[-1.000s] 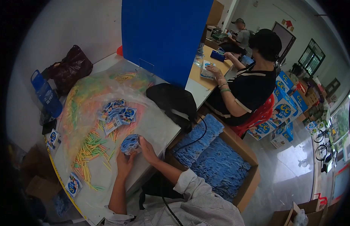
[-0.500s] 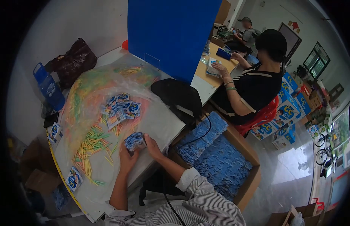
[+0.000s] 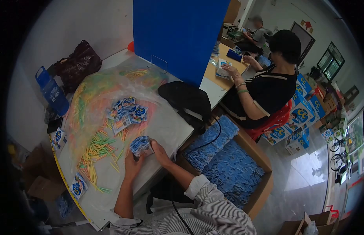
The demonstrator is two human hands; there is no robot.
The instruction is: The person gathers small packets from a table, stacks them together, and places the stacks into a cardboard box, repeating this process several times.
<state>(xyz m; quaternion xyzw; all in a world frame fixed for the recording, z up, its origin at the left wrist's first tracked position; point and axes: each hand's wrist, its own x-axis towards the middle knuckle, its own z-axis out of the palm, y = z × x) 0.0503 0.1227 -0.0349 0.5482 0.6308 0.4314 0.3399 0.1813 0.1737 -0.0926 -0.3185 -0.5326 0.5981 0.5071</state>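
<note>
A bundle of small packets with blue-and-white serrated edges (image 3: 140,144) is held upright above the near side of the table. My left hand (image 3: 133,166) grips it from the left and below, fingers closed. My right hand (image 3: 161,154) presses against its right side, fingers together. Just beyond lies a loose pile of printed blue-and-white packets (image 3: 129,112) on clear plastic. Left of my hands, thin yellow, green and orange sticks (image 3: 96,152) are scattered on the table. Single printed packets lie near the table's left edge, one lower packet (image 3: 78,185) and one upper packet (image 3: 59,138).
A large clear plastic bag of coloured sticks (image 3: 86,94) spreads over the table (image 3: 98,205). A carton of blue packets (image 3: 233,172) stands at my right. A black bag (image 3: 184,98), a blue bottle (image 3: 53,93) and a blue partition (image 3: 176,39) border the workspace. A co-worker (image 3: 264,82) sits beyond.
My hands keep hold of the packet bundle in nearly the same place. The view has shifted very slightly.
</note>
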